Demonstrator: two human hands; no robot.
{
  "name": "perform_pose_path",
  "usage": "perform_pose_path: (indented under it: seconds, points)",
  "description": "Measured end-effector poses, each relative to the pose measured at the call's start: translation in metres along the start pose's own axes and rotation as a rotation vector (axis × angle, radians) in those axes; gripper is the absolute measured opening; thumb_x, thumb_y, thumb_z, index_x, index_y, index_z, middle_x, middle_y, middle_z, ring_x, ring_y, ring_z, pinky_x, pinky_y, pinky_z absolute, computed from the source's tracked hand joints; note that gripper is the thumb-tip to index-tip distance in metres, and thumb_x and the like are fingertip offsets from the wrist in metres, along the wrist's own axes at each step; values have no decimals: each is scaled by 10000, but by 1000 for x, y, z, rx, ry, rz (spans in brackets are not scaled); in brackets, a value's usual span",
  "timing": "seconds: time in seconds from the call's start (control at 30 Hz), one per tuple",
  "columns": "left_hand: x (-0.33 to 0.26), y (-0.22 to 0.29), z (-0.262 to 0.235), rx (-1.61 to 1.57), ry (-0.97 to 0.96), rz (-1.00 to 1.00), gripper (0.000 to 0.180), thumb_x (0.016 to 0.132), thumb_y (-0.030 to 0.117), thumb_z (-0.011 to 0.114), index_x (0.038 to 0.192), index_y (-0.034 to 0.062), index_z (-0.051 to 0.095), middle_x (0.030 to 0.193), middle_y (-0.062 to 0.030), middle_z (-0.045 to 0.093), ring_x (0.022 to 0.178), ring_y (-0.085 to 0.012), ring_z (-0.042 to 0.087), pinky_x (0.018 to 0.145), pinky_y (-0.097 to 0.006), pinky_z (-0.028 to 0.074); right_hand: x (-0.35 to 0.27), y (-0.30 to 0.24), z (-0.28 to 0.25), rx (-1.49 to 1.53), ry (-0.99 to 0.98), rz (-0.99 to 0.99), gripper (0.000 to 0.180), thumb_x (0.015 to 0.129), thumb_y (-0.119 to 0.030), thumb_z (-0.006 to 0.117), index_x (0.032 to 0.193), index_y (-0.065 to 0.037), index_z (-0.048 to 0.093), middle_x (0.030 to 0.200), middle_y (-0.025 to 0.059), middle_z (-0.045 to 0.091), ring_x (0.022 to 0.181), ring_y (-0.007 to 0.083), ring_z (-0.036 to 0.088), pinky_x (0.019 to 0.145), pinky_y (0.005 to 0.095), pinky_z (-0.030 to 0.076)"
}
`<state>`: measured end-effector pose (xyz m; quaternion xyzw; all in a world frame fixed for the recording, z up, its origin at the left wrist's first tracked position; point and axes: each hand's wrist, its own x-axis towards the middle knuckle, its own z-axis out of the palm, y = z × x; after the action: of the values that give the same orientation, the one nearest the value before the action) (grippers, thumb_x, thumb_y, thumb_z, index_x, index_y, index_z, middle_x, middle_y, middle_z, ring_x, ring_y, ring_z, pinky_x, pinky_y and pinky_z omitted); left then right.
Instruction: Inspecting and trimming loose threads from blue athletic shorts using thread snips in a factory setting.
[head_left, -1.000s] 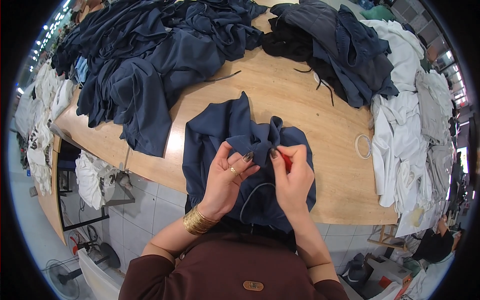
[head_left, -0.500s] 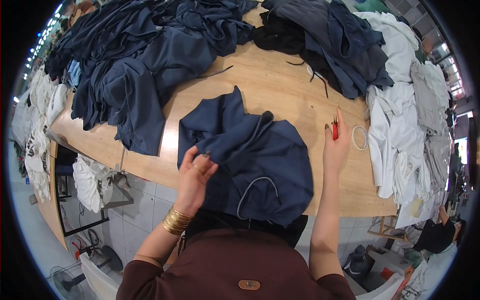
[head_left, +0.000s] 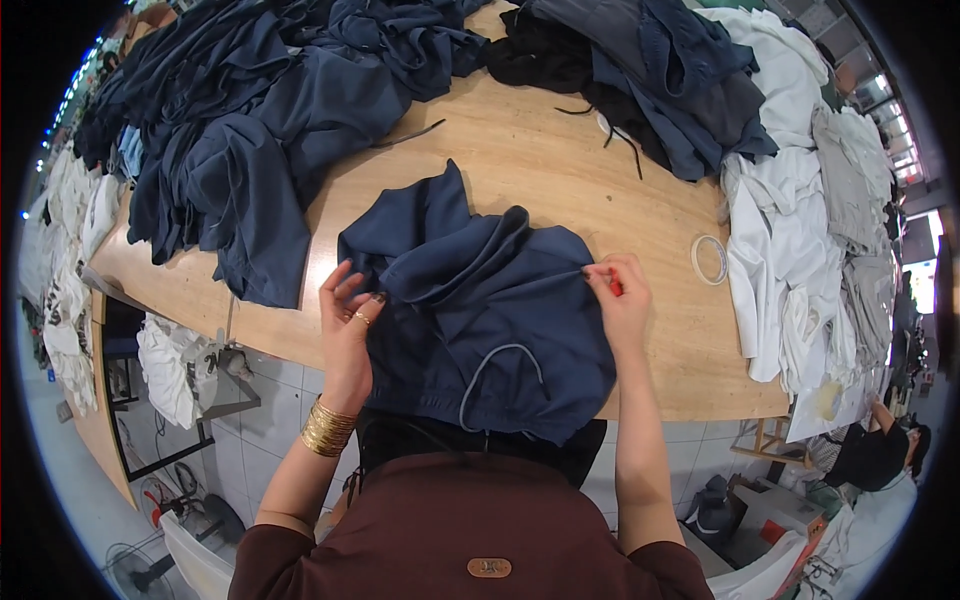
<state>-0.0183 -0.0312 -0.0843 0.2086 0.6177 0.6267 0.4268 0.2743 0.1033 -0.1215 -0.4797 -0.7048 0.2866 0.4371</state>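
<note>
Brought back onto the navy garment (head_left: 480, 320) mid-table, the right hand (head_left: 622, 300) is pinching its edge beside a red tool while the left hand (head_left: 347, 320) is resting open-fingered; fabric risks being snagged.

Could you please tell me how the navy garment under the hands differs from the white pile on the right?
The navy garment lies alone at the table's near edge, both hands on it; the white pile is heaped, untouched, along the right side. One is dark blue with a cord loop, the other white. Both are crumpled fabric.
</note>
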Motion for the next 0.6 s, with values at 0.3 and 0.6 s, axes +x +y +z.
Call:
perform_pose_path:
  seconds: [0.3, 0.6]
  points:
    - [-11, 3, 34, 468, -72, 499, 491, 754, 36, 635, 1218, 69, 477, 1239, -74, 478, 1083, -200, 449, 898, -303, 354, 20, -2, -58, 735, 275, 478, 67, 886, -68, 581, 928, -20, 559, 829, 54, 574, 477, 32, 344, 435, 197, 257]
    - [-9, 30, 89, 695, -508, 807, 325, 721, 19, 676, 1030, 108, 626, 1157, -83, 555, 1045, -277, 480, 915, -343, 370, 47, 19, -148, -293, 439, 73, 143, 828, -34, 616, 968, -7, 617, 898, 76, 600, 727, 169, 574, 658, 274, 454]
